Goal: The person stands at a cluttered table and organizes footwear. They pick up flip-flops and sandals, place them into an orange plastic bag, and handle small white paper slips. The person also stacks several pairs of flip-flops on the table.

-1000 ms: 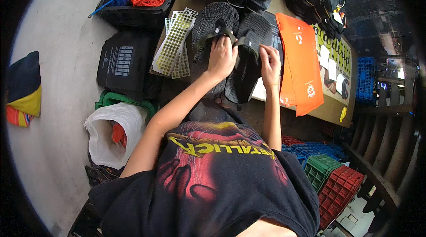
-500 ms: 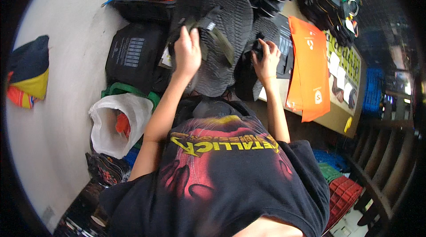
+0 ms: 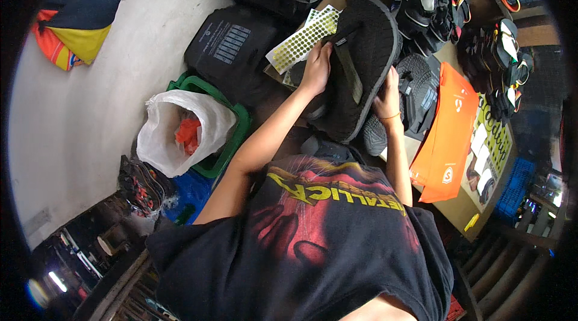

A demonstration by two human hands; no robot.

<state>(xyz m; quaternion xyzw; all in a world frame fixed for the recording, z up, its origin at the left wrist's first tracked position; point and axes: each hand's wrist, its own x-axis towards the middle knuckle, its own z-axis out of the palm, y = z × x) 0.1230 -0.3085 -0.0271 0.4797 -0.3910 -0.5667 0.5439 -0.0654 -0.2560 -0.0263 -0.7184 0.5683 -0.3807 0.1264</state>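
We found the black sandal [image 3: 376, 35] raised over the near edge of the worktop [image 3: 448, 208], tilted, its strap [image 3: 350, 74] side facing us. The left hand [image 3: 317, 68] had its fingers clamped on the sandal's left side; the right hand [image 3: 389, 95] met the opposite edge, but we could not tell whether its fingers gripped or merely braced. We judged that this two-sided hold steadied the broad sole and left the strap exposed. A second sandal [image 3: 415, 80] lay just right of the right hand, apparently within easy reach. Sticker sheets [image 3: 304, 38] lay beside the left hand and orange bags [image 3: 445, 137] well to the right, probably separated so that neither cluttered the middle.
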